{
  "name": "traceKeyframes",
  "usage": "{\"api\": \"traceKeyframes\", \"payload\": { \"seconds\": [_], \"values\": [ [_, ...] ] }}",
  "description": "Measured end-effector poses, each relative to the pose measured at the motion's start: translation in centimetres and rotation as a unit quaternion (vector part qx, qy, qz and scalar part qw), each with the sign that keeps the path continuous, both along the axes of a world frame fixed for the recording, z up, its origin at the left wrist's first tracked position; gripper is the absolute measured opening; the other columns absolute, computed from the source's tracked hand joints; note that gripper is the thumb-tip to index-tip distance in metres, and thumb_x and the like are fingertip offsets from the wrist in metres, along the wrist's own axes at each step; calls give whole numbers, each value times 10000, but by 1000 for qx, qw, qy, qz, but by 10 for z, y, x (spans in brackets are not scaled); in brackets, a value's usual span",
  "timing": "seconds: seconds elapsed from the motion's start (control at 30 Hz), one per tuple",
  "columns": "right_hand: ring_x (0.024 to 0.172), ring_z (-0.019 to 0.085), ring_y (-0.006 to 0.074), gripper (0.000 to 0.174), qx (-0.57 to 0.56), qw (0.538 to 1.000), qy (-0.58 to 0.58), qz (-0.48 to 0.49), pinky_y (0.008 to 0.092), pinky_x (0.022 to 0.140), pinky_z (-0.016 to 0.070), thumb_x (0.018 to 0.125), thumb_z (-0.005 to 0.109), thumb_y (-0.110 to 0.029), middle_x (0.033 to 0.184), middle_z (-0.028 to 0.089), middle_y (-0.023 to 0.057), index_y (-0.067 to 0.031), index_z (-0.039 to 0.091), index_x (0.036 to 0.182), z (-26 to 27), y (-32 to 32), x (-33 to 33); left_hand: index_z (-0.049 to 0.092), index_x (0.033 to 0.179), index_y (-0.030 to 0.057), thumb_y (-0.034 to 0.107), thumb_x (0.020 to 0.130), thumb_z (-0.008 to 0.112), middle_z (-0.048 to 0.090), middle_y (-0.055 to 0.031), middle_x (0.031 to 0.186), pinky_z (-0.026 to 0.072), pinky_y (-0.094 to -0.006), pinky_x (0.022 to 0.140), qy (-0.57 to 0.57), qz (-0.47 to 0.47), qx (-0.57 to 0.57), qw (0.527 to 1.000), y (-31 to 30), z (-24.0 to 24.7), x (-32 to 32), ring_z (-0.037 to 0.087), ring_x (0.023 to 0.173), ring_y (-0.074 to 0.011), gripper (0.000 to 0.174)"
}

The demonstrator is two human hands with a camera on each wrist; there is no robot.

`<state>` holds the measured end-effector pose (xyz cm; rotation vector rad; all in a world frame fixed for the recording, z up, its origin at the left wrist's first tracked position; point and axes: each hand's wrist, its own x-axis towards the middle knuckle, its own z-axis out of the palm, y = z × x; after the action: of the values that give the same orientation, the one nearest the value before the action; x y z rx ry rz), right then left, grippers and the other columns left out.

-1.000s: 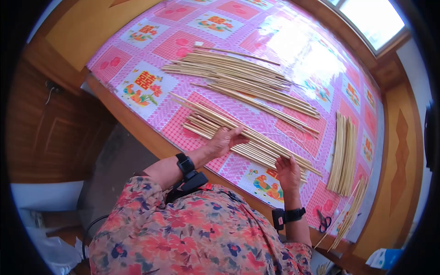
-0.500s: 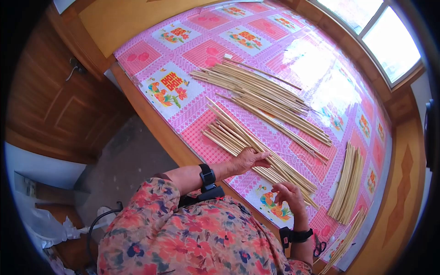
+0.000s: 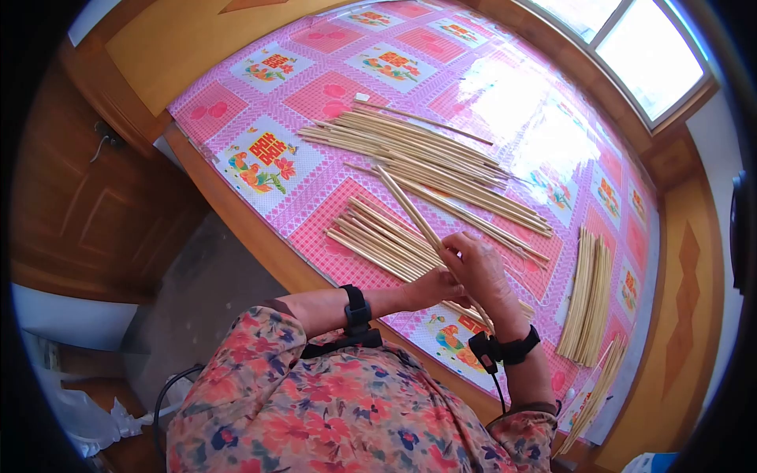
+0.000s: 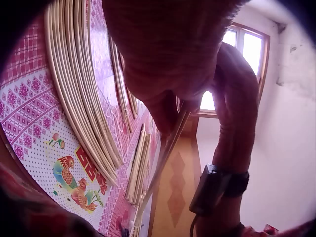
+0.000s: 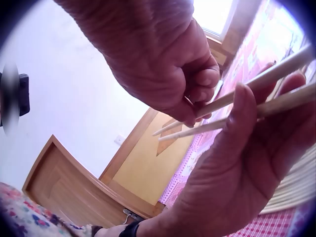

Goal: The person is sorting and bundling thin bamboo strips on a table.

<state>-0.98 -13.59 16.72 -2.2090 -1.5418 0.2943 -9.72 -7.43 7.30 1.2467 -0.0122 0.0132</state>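
Two long, thin pale wooden sticks [image 5: 281,69] lie across the palm of my left hand [image 3: 430,290], its thumb pressed over them in the right wrist view. Close against it, my right hand [image 3: 479,268] has its fingers curled and pinches the same sticks farther along. In the head view the held sticks slant up and away over a bundle of similar sticks [image 3: 374,236] on the table. The left wrist view shows the stick ends pointing down past the dark underside of a hand. My left fingers are partly hidden by my right hand in the head view.
A larger spread of sticks [image 3: 426,146] lies farther back on the pink patterned tablecloth [image 3: 315,197]. To the right stand out a neat bundle [image 3: 585,299] and a looser one [image 3: 599,390] at the table's edge. A loose white string [image 4: 111,118] lies near the sticks.
My right hand has come up from beside the table bundle to the sticks in my left hand. Those sticks now stand at a steeper slant, and fewer show in the hold. The head view has shifted.
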Motion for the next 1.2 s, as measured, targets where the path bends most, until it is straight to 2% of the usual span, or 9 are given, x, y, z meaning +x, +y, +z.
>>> {"api": "traceKeyframes", "payload": {
  "seconds": [0.1,0.27,0.33,0.43,0.63,0.77,0.9,1.03,1.2],
  "values": [
    [648,569,262,106,9,985,-170,-23,354,524,452,791,537,-185,738,515,81,-84,525,818,14,-3,15,569,999,1,200,862,520,609,-72,899,506,-260,733,18,-7,-144,989,3,6,8,601,824,-145,247],
    [581,543,243,53,157,865,-439,-184,312,475,429,813,536,-119,713,499,79,-77,505,820,99,-30,57,546,1021,-11,145,867,494,596,-106,932,518,-281,768,16,82,-249,965,21,-8,28,594,856,-180,225],
    [608,557,133,92,336,878,-257,-223,251,547,469,827,534,-86,764,572,70,-49,534,912,128,-51,71,551,1017,-4,155,864,497,595,-112,941,521,-293,777,10,101,-279,955,29,-8,32,593,867,-192,227],
    [757,620,189,160,555,809,31,-190,271,701,527,874,462,-97,873,595,128,38,514,942,149,-63,64,552,1024,2,160,868,489,594,-115,951,516,-304,789,-12,114,-296,948,34,0,36,590,883,-194,231],
    [789,622,238,128,508,667,511,-191,345,699,545,873,469,-111,866,594,135,-2,502,933,9,-76,58,470,1131,-7,184,876,477,590,-123,969,482,-310,838,-63,103,-303,945,37,10,38,583,905,-202,319],
    [779,622,254,129,465,603,584,-282,326,654,553,869,477,-111,833,587,141,11,500,903,-34,-74,32,484,1116,0,186,868,492,587,-129,980,489,-313,828,-48,117,-304,944,39,6,30,583,903,-197,310],
    [697,630,247,189,371,648,600,-288,294,551,551,874,476,-149,821,582,142,36,512,889,-41,-76,35,531,1050,18,164,864,501,600,-123,950,500,-323,807,-20,149,-299,942,41,-2,25,592,883,-198,238],
    [623,627,206,262,317,617,657,-296,252,459,524,869,491,-214,766,578,126,42,516,913,-52,-78,37,582,952,50,135,848,521,613,-99,909,507,-337,788,-12,177,-317,932,49,-9,22,604,832,-194,147],
    [609,624,171,366,149,718,640,-230,234,468,514,873,471,-321,721,577,95,35,541,921,-51,-86,30,578,922,37,123,837,538,616,-96,885,522,-329,765,15,219,-300,928,63,-17,16,608,816,-198,128]
  ]
}}
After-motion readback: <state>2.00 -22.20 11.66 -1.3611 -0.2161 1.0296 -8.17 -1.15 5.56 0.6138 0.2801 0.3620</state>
